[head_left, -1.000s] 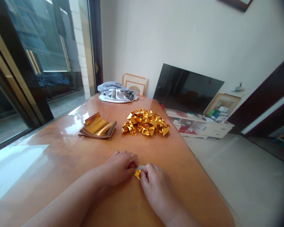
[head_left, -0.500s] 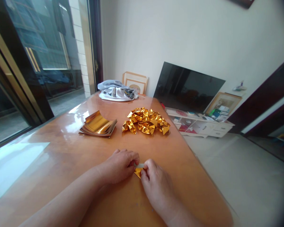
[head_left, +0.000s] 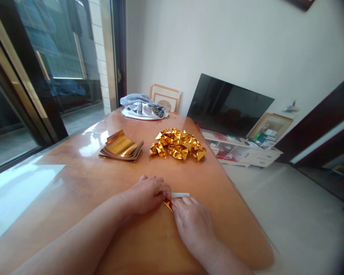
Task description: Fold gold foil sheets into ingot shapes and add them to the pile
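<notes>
A small sheet of gold foil paper (head_left: 168, 204) lies on the table between my hands, partly folded, with a pale strip of its back (head_left: 180, 195) showing along the far side. My left hand (head_left: 150, 194) is closed on its left end, fingers curled and pressed down. Over its right part, my right hand (head_left: 190, 215) has its fingers together on the paper; the thumb is mostly hidden. Farther off sits a stack of gold foil sheets (head_left: 122, 147), the top one curling up. To its right is a heap of folded gold foil pieces (head_left: 179, 144).
The glossy wooden table (head_left: 126, 173) ends at a rounded right edge. At its far end lies a bundle of grey-blue cloth (head_left: 143, 107) beside framed pictures (head_left: 166, 97). A television (head_left: 229, 105) stands on a low white cabinet (head_left: 255, 154). A sliding glass door (head_left: 14, 110) is at the left.
My right hand has shifted right and flattened over the foil paper, baring more of the pale strip. My left hand stays at the left end. The view has moved slightly.
</notes>
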The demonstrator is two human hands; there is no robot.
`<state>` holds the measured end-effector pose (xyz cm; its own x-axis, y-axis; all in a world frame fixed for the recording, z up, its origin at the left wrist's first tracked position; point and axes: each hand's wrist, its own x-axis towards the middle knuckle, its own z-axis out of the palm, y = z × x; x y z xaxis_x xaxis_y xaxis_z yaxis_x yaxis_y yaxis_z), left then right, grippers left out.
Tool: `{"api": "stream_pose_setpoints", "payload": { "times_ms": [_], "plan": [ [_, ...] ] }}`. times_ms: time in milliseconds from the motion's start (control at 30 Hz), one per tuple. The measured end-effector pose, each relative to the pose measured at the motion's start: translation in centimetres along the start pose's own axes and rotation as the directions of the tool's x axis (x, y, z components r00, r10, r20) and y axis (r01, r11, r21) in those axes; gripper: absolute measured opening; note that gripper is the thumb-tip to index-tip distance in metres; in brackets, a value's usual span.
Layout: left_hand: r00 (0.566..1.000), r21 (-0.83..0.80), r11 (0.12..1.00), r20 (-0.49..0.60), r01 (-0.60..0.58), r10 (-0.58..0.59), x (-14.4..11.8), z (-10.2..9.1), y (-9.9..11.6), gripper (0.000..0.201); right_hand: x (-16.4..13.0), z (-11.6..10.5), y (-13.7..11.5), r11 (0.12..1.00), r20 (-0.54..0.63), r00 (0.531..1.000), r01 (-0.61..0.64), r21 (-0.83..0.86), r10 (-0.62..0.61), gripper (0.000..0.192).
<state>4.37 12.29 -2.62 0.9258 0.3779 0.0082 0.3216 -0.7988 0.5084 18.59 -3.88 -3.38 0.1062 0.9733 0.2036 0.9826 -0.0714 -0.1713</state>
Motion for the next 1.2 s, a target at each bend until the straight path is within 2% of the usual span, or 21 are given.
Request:
{"api": "stream_pose_setpoints", "payload": {
  "times_ms": [267, 433, 600, 900, 1100, 1200],
  "plan": [
    [1.0, -0.028, 1.0, 0.004, 0.01, -0.01, 0.2, 0.1, 0.1, 0.029, -0.7, -0.9, 1.1, 0.999, 0.02, 1.0, 0.015, 0.029, -0.015, 0.032],
    [1.0, -0.025, 1.0, 0.007, 0.005, -0.004, 0.2, -0.1, 0.3, 0.029, -0.6, -1.6, 0.6, 0.991, 0.096, 0.989, 0.119, -0.056, -0.113, 0.048],
    [1.0, -0.025, 1.0, 0.006, -0.002, 0.002, 0.2, -0.1, 0.2, 0.031, -0.8, -2.0, 0.1, 0.983, 0.141, 0.981, 0.148, -0.105, -0.133, 0.045],
    [1.0, -0.018, 1.0, -0.006, 0.019, -0.019, 0.3, 0.1, 0.2, 0.03, -4.0, -1.9, 1.2, 0.983, 0.164, 0.98, 0.137, -0.125, -0.115, 0.05],
    [0.999, -0.009, 1.0, -0.018, 0.027, -0.028, 0.1, 0.2, 0.3, 0.03, -4.0, -2.3, 0.9, 0.979, 0.196, 0.973, 0.148, -0.137, -0.12, 0.049],
    [0.999, 0.007, 0.999, -0.028, 0.035, -0.034, 0.1, 0.3, 0.4, 0.022, -3.8, -2.2, 0.8, 0.978, 0.19, 0.974, 0.154, -0.144, -0.125, 0.048]
  ]
}}
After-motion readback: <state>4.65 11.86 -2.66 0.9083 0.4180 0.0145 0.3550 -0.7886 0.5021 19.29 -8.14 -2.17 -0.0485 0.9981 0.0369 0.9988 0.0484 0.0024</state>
